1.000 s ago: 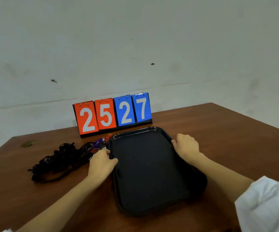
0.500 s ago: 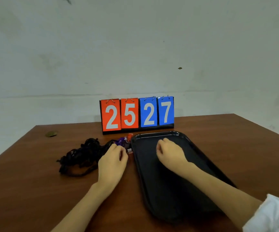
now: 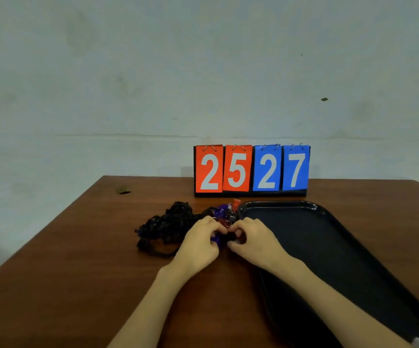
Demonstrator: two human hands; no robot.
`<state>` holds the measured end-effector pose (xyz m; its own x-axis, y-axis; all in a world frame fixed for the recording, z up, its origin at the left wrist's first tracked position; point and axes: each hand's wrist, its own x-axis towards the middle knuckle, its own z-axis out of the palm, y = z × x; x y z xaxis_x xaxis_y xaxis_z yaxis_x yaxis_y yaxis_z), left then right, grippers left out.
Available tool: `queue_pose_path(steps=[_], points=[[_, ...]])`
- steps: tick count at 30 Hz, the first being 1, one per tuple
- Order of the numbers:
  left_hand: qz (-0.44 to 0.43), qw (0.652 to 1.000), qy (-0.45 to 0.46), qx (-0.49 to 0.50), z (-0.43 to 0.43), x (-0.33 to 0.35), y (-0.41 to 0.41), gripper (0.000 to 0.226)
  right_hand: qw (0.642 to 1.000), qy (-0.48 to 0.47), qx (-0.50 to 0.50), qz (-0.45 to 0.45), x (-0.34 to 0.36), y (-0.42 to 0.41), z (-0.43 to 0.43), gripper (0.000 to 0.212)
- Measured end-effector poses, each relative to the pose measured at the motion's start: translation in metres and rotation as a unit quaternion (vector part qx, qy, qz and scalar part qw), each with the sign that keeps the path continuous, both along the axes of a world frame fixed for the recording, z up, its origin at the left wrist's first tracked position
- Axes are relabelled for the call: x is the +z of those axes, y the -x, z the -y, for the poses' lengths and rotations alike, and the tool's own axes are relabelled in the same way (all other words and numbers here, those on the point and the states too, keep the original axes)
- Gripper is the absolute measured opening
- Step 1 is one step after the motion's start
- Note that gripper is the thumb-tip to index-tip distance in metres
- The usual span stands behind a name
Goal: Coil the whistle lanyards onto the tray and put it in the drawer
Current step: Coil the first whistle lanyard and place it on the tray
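- The wooden table (image 3: 82, 272) is under both hands; its top is brown, smooth and a little shiny.
- The black tray (image 3: 341, 247) lies flat just to the right of the right hand, and the right forearm crosses its near left edge. It looks like hard plastic, a rectangle with round corners and a low raised rim. Nothing is on it yet.
- The flip scoreboard (image 3: 252, 169) stands beyond the hands, at the wall side of the table. It has two orange cards and two blue cards, reading 25 and 27.
- The whistle lanyards (image 3: 168, 226) are one black tangled heap, to the left of the left hand and beyond it. The cords look woven and soft.
- The left hand (image 3: 198, 247) and the right hand (image 3: 256, 243) meet at the right end of the heap. Both are curled narrow, and the fingertips pinch a purple whistle (image 3: 216, 238) and its dark cord between them.
- More small purple and orange plastic whistles (image 3: 228, 208), with a metal ring, lie just beyond the fingers, touching the tray corner.
- I judge that the step is to free one lanyard. It is better to pull slowly at the whistle end and to hold the heap down, so that the knots do not tighten.
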<state>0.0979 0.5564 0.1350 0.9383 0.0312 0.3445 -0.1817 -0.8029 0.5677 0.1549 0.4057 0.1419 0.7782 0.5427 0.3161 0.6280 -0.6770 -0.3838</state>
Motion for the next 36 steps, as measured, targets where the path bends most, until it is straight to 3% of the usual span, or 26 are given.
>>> queue_pose_path(steps=[7,12,15,18,20,21,23,26,28,30,32,34,36], points=[[0.061,0.997,0.024,0.036,0.001,-0.003,-0.002,0.031,0.999,-0.026,-0.013,-0.018,-0.001,-0.001,0.003,0.030],[0.140,0.988,-0.031,0.050,0.012,-0.005,-0.005,0.035,0.981,-0.161,0.017,-0.105,0.016,0.002,0.014,0.022],[0.167,0.981,-0.019,0.096,0.018,-0.006,-0.005,0.041,0.952,-0.223,0.050,-0.202,0.037,0.011,0.023,0.018],[0.165,0.980,0.002,0.112,0.017,-0.006,-0.003,0.033,0.928,-0.303,0.027,-0.216,0.059,0.012,0.039,0.019],[0.135,0.981,0.047,0.134,0.011,0.000,-0.004,0.025,0.874,-0.420,-0.017,-0.244,0.071,0.005,0.053,0.015],[0.123,0.978,0.084,0.147,0.007,0.003,-0.004,0.021,0.824,-0.492,-0.028,-0.281,0.075,0.000,0.059,0.012],[0.108,0.965,0.169,0.171,0.001,0.011,-0.004,0.020,0.689,-0.624,-0.022,-0.368,0.082,-0.007,0.069,0.010],[0.089,0.936,0.270,0.210,-0.005,0.025,-0.002,0.017,0.534,-0.705,0.017,-0.466,0.083,-0.013,0.076,0.024],[0.073,0.911,0.329,0.236,-0.013,0.032,-0.001,0.012,0.464,-0.730,0.054,-0.499,0.080,-0.015,0.078,0.029],[0.064,0.872,0.433,0.218,-0.020,0.034,0.000,0.009,0.463,-0.729,0.061,-0.500,0.074,-0.018,0.080,0.026],[0.059,0.814,0.557,0.154,-0.028,0.035,0.002,0.011,0.497,-0.717,0.038,-0.488,0.069,-0.023,0.082,0.021],[0.041,0.757,0.645,0.095,-0.034,0.037,0.004,0.020,0.552,-0.694,0.011,-0.462,0.068,-0.030,0.087,0.018],[0.025,0.721,0.689,0.072,-0.041,0.037,0.005,0.028,0.639,-0.654,-0.034,-0.404,0.069,-0.036,0.096,0.019]])
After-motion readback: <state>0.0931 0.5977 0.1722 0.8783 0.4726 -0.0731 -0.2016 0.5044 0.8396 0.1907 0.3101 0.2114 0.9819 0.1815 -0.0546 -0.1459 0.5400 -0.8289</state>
